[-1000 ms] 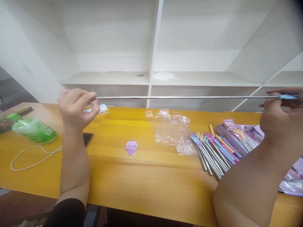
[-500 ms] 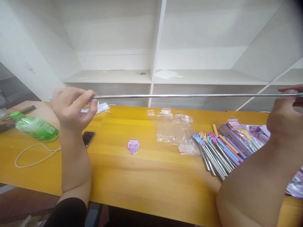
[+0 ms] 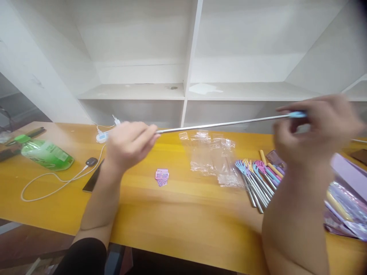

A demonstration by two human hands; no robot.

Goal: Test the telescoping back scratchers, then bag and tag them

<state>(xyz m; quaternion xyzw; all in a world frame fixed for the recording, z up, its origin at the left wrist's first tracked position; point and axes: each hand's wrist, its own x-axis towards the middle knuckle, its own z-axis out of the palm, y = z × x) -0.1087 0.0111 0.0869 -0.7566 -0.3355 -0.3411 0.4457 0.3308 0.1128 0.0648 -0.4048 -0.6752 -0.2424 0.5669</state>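
Observation:
A telescopic back scratcher stretches between my two hands above the table, its thin silver rod drawn out long and rising toward the right. My left hand is closed around the left end, hiding that part. At the right end, my right hand, smeared by motion, pinches a light blue piece; its exact shape is unclear. Below and to the right lie several more back scratchers with silver rods and blue, yellow and pink claw heads. Clear plastic bags are spread beside them, and small purple cards sit mid-table.
On the left are a green bottle lying on its side, a white cable, a dark phone and a small black object. Purple packaging lies at the right. White shelving rises behind the table.
My hands have come closer together, and the stretched rod is shorter. The right hand moved left, the left hand moved right and slightly down. The rod has gone from level to slanted.

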